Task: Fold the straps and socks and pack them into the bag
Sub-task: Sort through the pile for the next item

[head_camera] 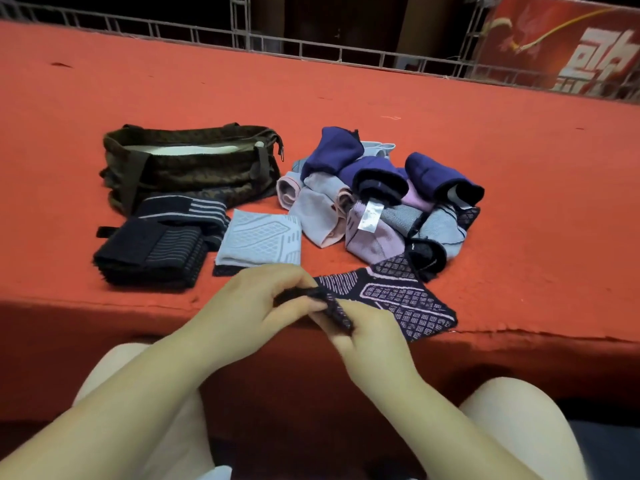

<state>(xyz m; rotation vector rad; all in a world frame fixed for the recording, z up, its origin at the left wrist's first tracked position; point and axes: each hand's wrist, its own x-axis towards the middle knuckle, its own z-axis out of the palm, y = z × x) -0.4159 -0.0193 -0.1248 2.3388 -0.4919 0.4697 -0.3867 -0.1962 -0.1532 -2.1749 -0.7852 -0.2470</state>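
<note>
A dark navy sock with a pink diamond pattern (401, 299) lies at the front edge of the red surface. My left hand (256, 306) and my right hand (363, 337) both pinch its left end, which is bunched between the fingers. A folded pale blue sock (259, 240) lies just behind my left hand. Folded dark striped straps (156, 251) are stacked to its left. The brown patterned bag (187, 168) stands open behind the straps. A pile of several unfolded purple, pink and grey socks and straps (384, 199) lies right of the bag.
The red felt-covered surface (519, 168) stretches wide, with its front edge (519, 332) near my knees. A metal railing (311, 46) runs along the far side. A red banner (571, 39) hangs at the back right.
</note>
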